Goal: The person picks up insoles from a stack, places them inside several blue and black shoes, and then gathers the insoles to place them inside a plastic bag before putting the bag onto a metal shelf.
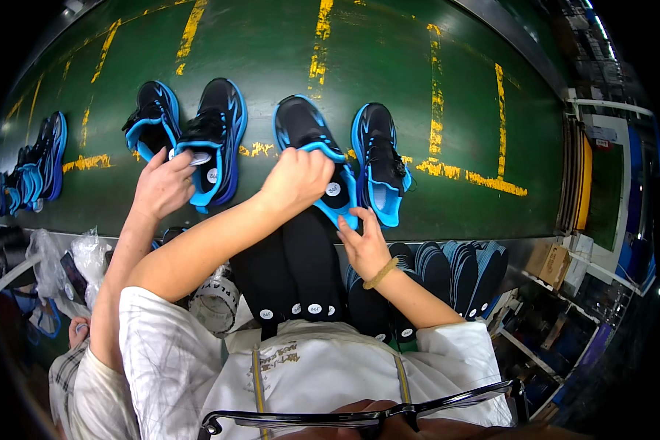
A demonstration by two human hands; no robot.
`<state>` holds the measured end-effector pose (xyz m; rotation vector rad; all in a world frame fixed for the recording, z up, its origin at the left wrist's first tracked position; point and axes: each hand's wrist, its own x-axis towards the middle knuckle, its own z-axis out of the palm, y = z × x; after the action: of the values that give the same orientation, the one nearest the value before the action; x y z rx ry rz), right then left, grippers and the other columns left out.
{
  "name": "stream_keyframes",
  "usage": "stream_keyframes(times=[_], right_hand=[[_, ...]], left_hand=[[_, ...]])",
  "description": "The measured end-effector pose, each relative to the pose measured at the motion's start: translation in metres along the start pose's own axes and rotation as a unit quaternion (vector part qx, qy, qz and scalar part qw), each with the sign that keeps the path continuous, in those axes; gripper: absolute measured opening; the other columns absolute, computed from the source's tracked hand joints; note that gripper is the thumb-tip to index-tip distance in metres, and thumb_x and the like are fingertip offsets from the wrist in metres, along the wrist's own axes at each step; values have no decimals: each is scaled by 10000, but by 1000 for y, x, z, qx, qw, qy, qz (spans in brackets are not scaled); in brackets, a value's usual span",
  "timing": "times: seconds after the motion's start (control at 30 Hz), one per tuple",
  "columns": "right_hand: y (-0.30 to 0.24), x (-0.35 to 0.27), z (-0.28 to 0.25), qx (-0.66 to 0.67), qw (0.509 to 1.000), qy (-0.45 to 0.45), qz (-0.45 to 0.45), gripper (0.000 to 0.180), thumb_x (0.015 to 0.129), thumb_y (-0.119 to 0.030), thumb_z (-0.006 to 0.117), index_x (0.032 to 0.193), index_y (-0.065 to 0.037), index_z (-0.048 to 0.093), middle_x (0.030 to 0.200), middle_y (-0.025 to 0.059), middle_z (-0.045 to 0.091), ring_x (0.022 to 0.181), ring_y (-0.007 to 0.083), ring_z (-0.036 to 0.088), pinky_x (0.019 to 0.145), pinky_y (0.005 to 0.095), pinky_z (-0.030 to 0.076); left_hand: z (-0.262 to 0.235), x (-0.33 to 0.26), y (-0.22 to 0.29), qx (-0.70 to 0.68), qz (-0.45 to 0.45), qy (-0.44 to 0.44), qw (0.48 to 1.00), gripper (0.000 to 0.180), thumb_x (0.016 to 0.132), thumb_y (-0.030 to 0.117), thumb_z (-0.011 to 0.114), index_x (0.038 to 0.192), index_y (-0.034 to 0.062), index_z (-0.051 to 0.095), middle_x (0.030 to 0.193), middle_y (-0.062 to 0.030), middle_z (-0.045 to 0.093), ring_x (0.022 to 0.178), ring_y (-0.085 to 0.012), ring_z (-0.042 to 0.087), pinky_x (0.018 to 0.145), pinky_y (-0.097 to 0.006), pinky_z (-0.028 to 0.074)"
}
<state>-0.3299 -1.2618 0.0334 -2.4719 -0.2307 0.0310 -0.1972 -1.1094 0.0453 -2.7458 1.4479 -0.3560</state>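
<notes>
A black sneaker with blue trim [301, 121] lies toe away on the green work surface. My left hand [298, 178] is closed at its opening, fingers curled over the tongue and collar. At its heel, my right hand [365, 242] pinches the blue collar edge between thumb and fingers. An insole with a round white label [334, 189] shows inside this sneaker, partly covered by my left hand. Just right of it stands a matching sneaker [378, 136] with a pale inside, untouched. Black insoles [312, 257] with round labels lie close to my body, below the sneaker.
At left, a co-worker's hand [163, 183] is at another sneaker [216, 121], beside its mate [156, 103]. More sneakers [48, 158] stand far left. Striped-edge insoles [458, 271] sit along the near edge. Yellow lines [436, 95] mark the green surface [271, 44]. A cardboard box [548, 264] is at right.
</notes>
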Motion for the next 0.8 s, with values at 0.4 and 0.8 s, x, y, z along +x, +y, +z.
stream_keyframes(times=[0.4, 0.8], right_hand=[[-16, -15, -54, 75, 985, 154, 16, 256, 740, -71, 536, 987, -2, 528, 1009, 166, 505, 954, 319, 477, 839, 378, 381], [115, -279, -143, -150, 873, 96, 454, 347, 555, -169, 724, 780, -55, 486, 972, 152, 471, 879, 324, 470, 752, 378, 395]], left_hand=[[-24, 0, -107, -537, -379, 90, 748, 119, 827, 139, 415, 782, 31, 437, 709, -42, 522, 439, -98, 389, 412, -240, 317], [0, 49, 64, -297, -159, 3, 942, 470, 737, 418, 560, 1035, 76, 437, 549, -95, 511, 496, -254, 525, 499, -353, 416]])
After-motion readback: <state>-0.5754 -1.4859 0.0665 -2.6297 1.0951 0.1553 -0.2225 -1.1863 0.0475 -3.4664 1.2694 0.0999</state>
